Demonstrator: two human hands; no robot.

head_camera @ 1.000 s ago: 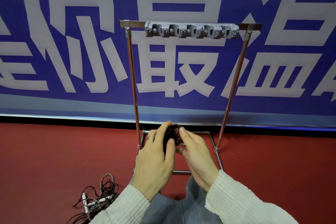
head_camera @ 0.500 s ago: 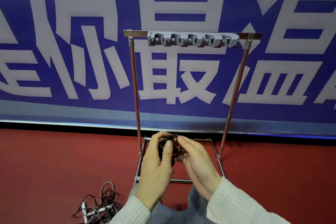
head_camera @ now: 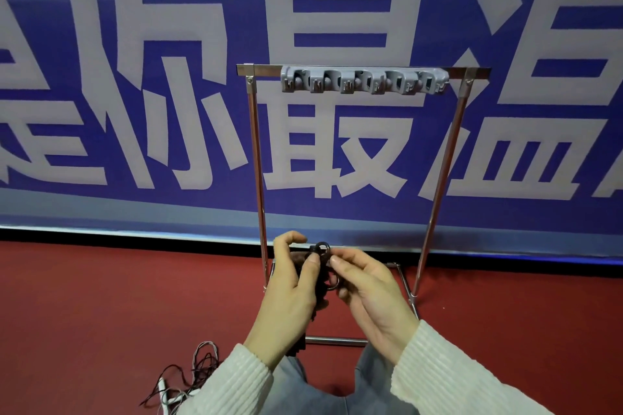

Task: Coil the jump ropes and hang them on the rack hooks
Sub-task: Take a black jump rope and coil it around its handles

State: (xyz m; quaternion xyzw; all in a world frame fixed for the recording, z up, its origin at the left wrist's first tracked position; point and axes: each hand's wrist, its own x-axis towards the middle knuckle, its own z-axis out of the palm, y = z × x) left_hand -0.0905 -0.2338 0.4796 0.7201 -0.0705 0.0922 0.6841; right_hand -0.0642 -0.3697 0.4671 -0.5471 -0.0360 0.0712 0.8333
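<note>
We hold a dark coiled rope [head_camera: 315, 274] low in front of the rack [head_camera: 364, 70]. Left hand [head_camera: 290, 293] grips the bundle, thumb pressed on top; right hand [head_camera: 365, 283] pinches at a small loop near the bundle's top with its fingers [head_camera: 337, 261] narrow. Hooks [head_camera: 362, 80] all bare: nothing hung yet. A second rope [head_camera: 188, 377] lies tangled on the floor [head_camera: 101, 296], lower left, uncoiled. Judged: first coil nearly done, hanging and second rope left. Open room between the rack's posts; the lift to the hooks looks unobstructed.
</note>
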